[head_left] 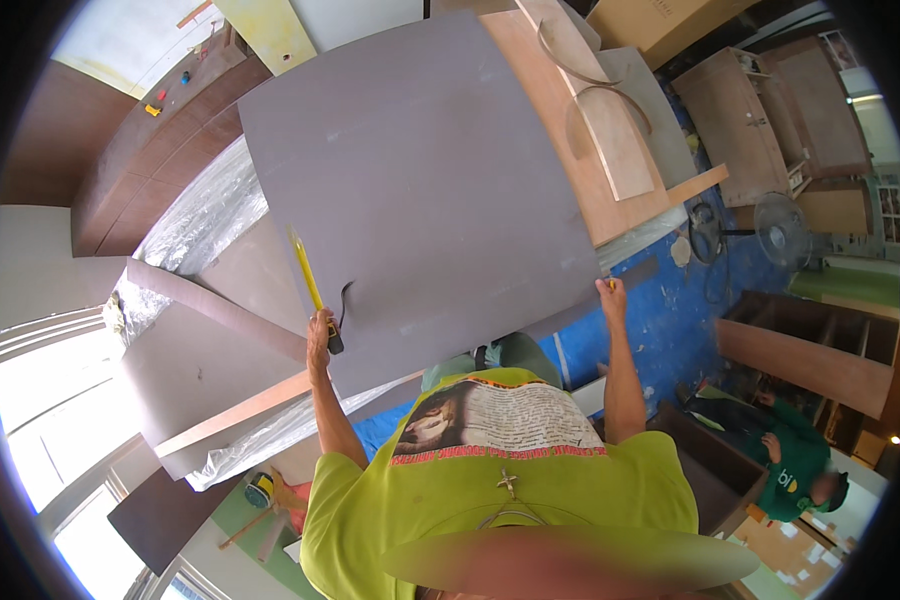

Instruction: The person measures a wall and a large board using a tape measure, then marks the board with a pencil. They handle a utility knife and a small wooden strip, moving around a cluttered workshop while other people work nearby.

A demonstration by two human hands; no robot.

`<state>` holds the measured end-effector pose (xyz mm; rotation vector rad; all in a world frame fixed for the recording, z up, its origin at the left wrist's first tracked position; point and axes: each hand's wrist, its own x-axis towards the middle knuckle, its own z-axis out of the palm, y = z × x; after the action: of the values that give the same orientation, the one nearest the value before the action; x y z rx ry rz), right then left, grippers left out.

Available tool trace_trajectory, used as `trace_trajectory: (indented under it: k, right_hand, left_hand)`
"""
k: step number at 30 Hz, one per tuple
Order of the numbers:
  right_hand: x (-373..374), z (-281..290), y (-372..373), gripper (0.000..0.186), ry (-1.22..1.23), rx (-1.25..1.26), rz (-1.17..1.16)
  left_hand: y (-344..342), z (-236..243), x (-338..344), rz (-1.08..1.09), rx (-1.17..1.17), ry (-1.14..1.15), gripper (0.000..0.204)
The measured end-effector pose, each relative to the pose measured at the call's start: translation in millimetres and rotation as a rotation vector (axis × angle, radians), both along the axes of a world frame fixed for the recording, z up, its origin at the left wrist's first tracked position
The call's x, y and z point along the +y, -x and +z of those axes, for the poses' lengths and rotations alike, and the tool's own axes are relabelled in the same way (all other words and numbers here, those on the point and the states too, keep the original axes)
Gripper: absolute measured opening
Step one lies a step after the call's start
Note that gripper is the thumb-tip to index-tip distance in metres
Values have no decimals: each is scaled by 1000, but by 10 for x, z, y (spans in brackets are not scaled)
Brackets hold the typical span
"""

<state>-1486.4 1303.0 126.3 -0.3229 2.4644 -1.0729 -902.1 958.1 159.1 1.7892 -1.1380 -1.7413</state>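
Note:
A large grey-brown sheet (420, 180) lies flat in front of me. At its left edge my left hand (318, 340) is closed around a tape measure (335, 343). The tape's yellow blade (308, 272) is drawn out and runs away from me along that edge, and a dark strap loops beside it on the sheet. By the sheet's near right corner my right hand (612, 294) is closed, with a small yellow-orange bit showing at its fingertips. What that bit belongs to is too small to tell.
Wooden boards (610, 150) and curved strips lie beyond the sheet on the right. A blue covering (650, 310) spreads over the floor there, near a fan (782, 228). At far right a person in green (795, 465) is beside a cabinet. More panels (210, 355) lie to the left.

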Motion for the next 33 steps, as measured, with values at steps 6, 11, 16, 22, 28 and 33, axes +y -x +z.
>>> trace_trajectory:
  k: [6,11,16,22,28,33]
  right_hand:
    - [71,76,15,36,118,145,202]
    - [96,305,-37,34,59,-85,187]
    - [138,366,-171,32,134,-13,179]
    - [311,341,-385,29,224,-62,201]
    - [715,282,-698,21,228,-285,311]
    - [1060,201,-1049,14,109,-414,348]
  left_hand:
    - [-92,165,303,-71,-363,150,39]
    - [-550,164,601,-112,-637,241,44]
    - [-989,124,1177,-125,-847,66,46]
    - [-1417,-326,1760,-111,-647,19,42]
    - [-1417,-548,2168,286,-213,-178,43]
    - [-1227,-701,2289,353,98,-307,45]
